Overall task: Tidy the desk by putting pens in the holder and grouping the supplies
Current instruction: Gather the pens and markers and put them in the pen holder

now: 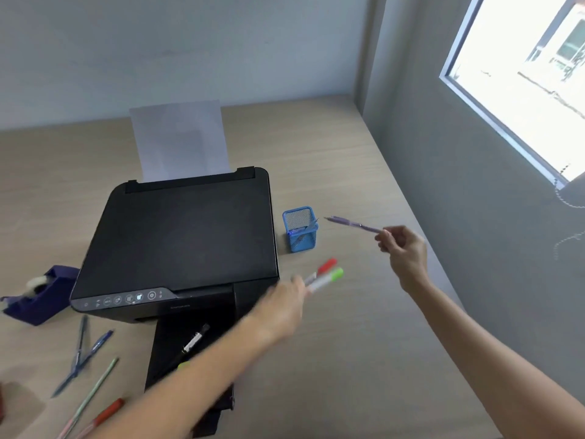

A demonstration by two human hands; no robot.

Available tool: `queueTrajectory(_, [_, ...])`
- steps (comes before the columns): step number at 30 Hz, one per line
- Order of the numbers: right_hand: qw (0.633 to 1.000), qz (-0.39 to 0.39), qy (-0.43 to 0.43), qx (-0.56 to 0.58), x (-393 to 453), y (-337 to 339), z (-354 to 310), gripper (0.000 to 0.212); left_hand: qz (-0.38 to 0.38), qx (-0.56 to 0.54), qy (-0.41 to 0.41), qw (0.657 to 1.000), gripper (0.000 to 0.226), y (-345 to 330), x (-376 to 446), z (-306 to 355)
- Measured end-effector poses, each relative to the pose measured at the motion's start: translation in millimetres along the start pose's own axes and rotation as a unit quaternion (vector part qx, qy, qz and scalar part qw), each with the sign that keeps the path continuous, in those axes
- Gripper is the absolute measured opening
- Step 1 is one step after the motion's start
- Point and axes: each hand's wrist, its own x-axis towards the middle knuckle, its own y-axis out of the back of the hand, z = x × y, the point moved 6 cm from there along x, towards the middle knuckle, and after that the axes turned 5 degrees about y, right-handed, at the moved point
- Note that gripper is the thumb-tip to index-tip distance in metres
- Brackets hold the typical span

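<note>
Beside the printer [177,236], the blue holder [300,229] has about one pen in it. The right hand [403,251] pinches a purple pen [353,224] just right of it; the left hand [285,307] grips two markers [326,275]. Pens [84,359] left of the output tray, a marker [194,342] on it and the tape dispenser [38,294] remain ungrouped.

Both arms outstretched; left hand [285,307] blurred, right hand [405,255] pinching.
</note>
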Motion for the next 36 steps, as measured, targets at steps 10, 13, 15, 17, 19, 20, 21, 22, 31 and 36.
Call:
queueTrajectory(10, [0.963,-0.092,0.145,-0.206,46,-99,-52,0.005,-0.024,0.099,0.075,0.992,0.033,92,148,-7])
queueTrajectory(13, [0.941,-0.141,0.177,-0.252,49,-123,-44,0.007,-0.049,0.109,0.082,0.989,0.03,74,172,-5])
queueTrajectory(15, [0.929,-0.17,0.185,-0.27,49,-133,-38,0.01,-0.048,0.117,0.076,0.989,0.033,66,183,-2])
queueTrajectory(17, [0.921,-0.189,0.186,-0.285,48,-138,-30,0.015,-0.039,0.123,0.065,0.989,0.032,60,190,2])
queueTrajectory(19, [0.916,-0.203,0.184,-0.294,45,-140,-25,0.017,-0.032,0.13,0.049,0.99,0.031,57,190,5])
queueTrajectory(20, [0.914,-0.206,0.185,-0.297,43,-140,-24,0.016,-0.031,0.132,0.043,0.99,0.03,55,189,6])
queueTrajectory(21, [0.913,-0.206,0.189,-0.297,40,-138,-25,0.017,-0.033,0.133,0.04,0.99,0.031,53,186,4])
queueTrajectory(22, [0.914,-0.204,0.189,-0.294,36,-134,-26,0.023,-0.031,0.127,0.035,0.991,0.03,55,181,3])
queueTrajectory(31, [0.911,-0.212,0.23,-0.268,-67,-88,-6,0.014,0.073,-0.197,-0.091,0.973,0.019,117,22,-72])
queueTrajectory(36, [0.864,-0.341,0.257,-0.267,-164,-93,17,0.026,-0.166,-0.156,0.057,0.972,0.014,27,-65,-177])
